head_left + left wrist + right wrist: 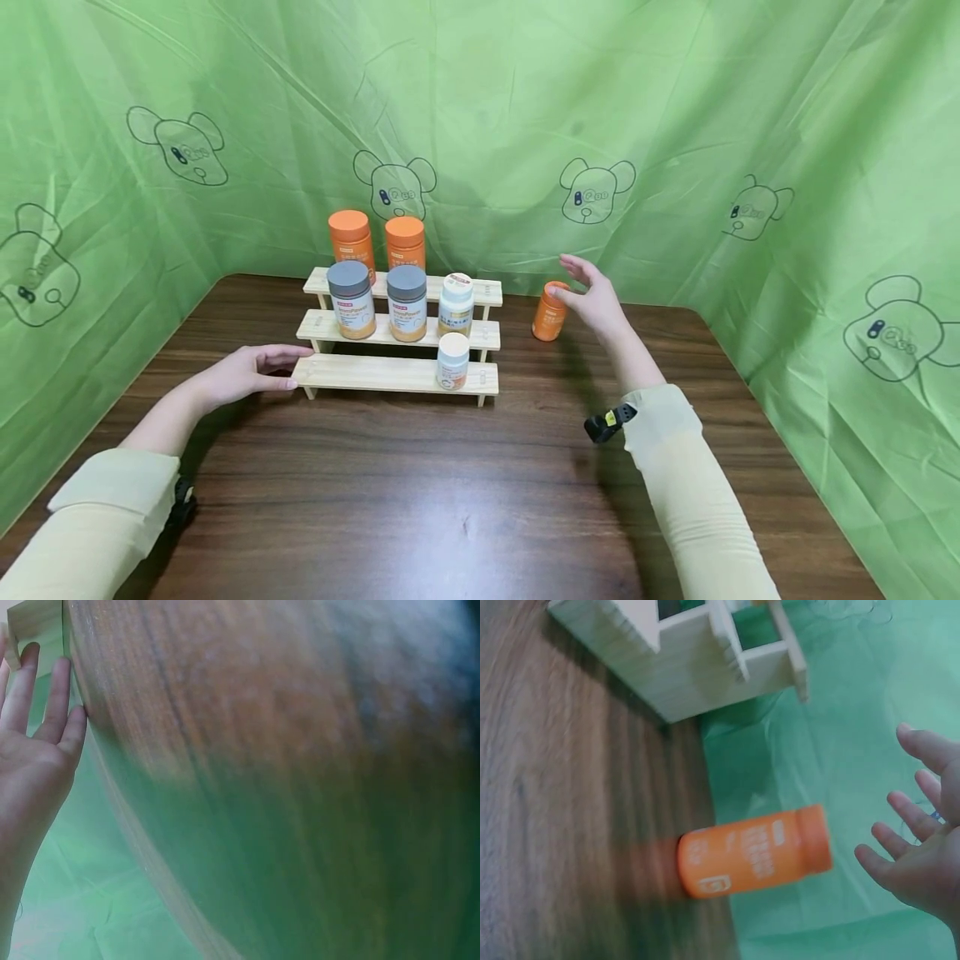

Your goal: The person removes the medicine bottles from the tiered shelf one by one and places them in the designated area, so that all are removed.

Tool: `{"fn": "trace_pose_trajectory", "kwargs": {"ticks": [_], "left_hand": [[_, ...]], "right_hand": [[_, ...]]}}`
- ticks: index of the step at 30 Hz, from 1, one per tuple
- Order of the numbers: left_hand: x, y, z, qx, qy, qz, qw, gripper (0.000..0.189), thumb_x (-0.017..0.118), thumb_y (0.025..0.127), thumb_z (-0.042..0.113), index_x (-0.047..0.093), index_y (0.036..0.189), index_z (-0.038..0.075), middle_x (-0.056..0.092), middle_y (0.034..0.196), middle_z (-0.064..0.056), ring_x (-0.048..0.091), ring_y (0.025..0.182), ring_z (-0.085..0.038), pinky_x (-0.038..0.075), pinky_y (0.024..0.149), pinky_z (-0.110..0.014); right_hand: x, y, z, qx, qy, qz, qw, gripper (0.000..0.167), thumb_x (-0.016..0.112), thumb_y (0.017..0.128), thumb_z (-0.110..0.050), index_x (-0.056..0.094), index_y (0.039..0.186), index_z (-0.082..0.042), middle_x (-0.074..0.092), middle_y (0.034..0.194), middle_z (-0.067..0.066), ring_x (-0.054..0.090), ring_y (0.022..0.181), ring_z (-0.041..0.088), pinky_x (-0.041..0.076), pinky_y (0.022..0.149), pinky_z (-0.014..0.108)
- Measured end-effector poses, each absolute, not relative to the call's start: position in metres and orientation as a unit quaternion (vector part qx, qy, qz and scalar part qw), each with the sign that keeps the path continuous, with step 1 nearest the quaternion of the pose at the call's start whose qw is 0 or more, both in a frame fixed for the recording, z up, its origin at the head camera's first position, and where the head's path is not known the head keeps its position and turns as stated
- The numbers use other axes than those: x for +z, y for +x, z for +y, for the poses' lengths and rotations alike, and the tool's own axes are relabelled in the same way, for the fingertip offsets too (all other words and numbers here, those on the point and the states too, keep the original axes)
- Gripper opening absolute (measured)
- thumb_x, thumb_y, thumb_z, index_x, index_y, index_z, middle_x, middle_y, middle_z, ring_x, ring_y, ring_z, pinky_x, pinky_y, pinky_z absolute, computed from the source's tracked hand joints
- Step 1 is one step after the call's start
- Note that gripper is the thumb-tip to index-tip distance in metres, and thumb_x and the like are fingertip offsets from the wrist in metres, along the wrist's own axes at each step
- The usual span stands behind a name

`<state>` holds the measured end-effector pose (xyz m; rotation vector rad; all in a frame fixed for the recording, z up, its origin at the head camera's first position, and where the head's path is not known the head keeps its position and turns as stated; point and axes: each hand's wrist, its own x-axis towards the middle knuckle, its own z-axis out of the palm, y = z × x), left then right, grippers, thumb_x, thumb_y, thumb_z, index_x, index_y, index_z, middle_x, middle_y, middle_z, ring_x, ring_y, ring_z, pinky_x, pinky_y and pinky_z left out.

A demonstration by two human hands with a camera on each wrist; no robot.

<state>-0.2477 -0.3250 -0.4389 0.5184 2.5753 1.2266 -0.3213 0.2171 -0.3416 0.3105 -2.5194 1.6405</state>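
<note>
My left hand (243, 375) is at the left end of a three-step wooden rack (367, 372). Its fingers are extended, and their tips are at the rack's end. In the left wrist view the fingers (56, 705) look straight beside the pale wood (37, 626). An orange bottle (550, 313) stands upright on the table to the right of the rack. My right hand (596, 302) hovers beside the bottle's lid, fingers spread and holding nothing. The right wrist view shows a gap between the orange bottle (754, 853) and the right hand (930, 847).
Two orange-lidded jars (350, 237) stand on the top step. On the middle step are two grey-lidded jars (352, 308) and a white-capped bottle (456, 307). A small white bottle (452, 363) occupies the bottom step's right end. Green cloth (495, 100) surrounds the brown table (420, 500).
</note>
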Motion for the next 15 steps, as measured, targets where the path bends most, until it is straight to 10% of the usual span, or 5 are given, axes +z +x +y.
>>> {"fn": "trace_pose_trajectory", "kwargs": {"ticks": [15], "left_hand": [[-0.440, -0.246, -0.325, 0.417, 0.187, 0.882, 0.115, 0.058, 0.070, 0.085, 0.031, 0.050, 0.137, 0.016, 0.057, 0.131, -0.012, 0.052, 0.116, -0.006, 0.040, 0.093, -0.021]], "right_hand": [[-0.295, -0.309, 0.185, 0.571, 0.133, -0.809, 0.049, 0.061, 0.075, 0.082, -0.021, 0.048, 0.136, -0.026, 0.049, 0.141, 0.001, 0.042, 0.131, 0.018, 0.033, 0.107, 0.045]]}}
